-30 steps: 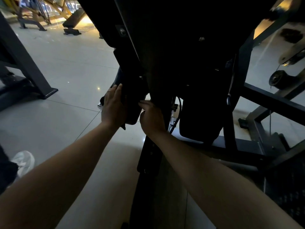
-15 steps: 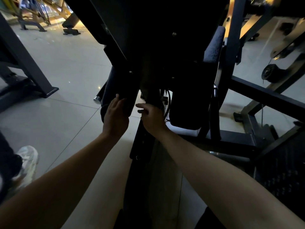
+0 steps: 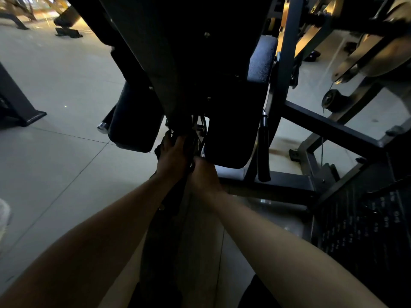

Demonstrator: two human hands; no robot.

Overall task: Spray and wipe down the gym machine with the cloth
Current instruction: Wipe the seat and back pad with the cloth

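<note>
Where the machine's [image 3: 189,63] dark middle post comes down between two black pads, both hands meet in deep shadow. The left hand [image 3: 172,155] reaches up along the left side of the post, its fingers curled over a dark bunched thing that seems to be the cloth [image 3: 159,150], pressed to the post just below the left pad [image 3: 133,125]. The right hand [image 3: 203,176] sits just right of it and a little nearer, knuckles up and fingers bent in against the post under the right pad [image 3: 231,134]; whether it grasps anything cannot be told in this light. The two hands are close together, nearly touching. Right of the right pad a black handle [image 3: 263,152] hangs upright beside a slanted frame bar [image 3: 282,74]. At near right stands the weight stack [image 3: 367,230]. Pale floor tiles [image 3: 55,107] spread to the left, with a white shoe [image 3: 3,216] at the left edge
</note>
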